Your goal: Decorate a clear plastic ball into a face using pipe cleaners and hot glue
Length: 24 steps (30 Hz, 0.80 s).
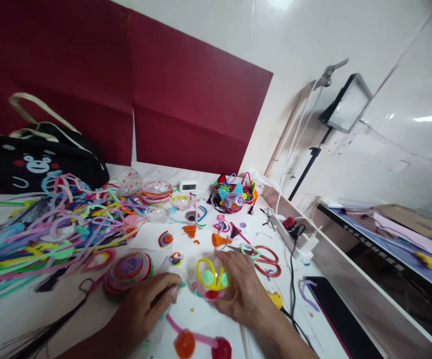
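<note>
My right hand (242,289) cups a small clear plastic ball (212,279) that holds yellow loops, two green pompoms and a red piece. Its fingers curl round the ball's right side. My left hand (146,306) is closed just left of the ball, pinching something thin and pale that I cannot make out, its tip pointing at the ball. Both hands rest on the white table (44,309). A flat coil of coloured pipe cleaner (128,273) lies just beyond my left hand. Pink stems with an orange and a red disc (199,343) lie near my wrists.
A big heap of coloured pipe cleaners (51,224) fills the left. Red-handled scissors (264,258), a power strip (298,234), a black tablet (335,314) sit right. A finished colourful figure (232,194), clear bowls (157,192), a small clock (189,186) and a black bag (32,162) stand behind.
</note>
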Each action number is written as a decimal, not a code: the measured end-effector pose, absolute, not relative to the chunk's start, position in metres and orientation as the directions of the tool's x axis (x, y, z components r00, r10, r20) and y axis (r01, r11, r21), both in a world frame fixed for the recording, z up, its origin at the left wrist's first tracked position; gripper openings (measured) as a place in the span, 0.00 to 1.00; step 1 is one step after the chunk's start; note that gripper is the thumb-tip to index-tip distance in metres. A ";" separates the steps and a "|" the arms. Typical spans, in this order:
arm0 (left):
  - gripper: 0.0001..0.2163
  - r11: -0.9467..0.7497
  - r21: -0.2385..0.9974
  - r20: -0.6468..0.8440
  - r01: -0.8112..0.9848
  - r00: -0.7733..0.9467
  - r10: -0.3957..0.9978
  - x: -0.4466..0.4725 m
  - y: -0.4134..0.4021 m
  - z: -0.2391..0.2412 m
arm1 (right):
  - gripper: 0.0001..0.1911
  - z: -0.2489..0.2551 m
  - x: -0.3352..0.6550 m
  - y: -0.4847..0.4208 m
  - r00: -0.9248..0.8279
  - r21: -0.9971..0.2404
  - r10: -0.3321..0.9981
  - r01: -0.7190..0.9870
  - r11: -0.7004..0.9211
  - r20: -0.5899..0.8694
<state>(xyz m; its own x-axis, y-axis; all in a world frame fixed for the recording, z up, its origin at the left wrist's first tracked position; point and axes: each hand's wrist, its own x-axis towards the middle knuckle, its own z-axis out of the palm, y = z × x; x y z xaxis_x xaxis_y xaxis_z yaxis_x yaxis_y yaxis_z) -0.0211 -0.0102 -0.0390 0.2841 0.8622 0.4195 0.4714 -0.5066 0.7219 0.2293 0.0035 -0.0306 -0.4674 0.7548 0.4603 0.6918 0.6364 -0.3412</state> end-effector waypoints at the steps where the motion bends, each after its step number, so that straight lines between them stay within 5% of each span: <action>1: 0.10 -0.516 0.710 0.429 0.478 0.287 0.856 -0.021 -0.010 -0.040 | 0.45 -0.031 0.229 0.004 -0.470 -0.341 0.751 0.688 0.641 0.464; 24: 0.08 -0.695 0.420 0.622 0.584 0.372 0.689 -0.022 -0.001 -0.020 | 0.41 -0.023 0.231 0.003 -0.489 -0.372 0.734 0.645 0.668 0.471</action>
<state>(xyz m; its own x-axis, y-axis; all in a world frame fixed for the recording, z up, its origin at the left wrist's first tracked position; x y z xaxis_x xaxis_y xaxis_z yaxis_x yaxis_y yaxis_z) -0.0215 -0.0007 -0.0198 0.3716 0.6888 0.6224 0.5838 -0.6947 0.4202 0.2311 0.0032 -0.0231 -0.4887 0.7343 0.4712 0.6445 0.6678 -0.3723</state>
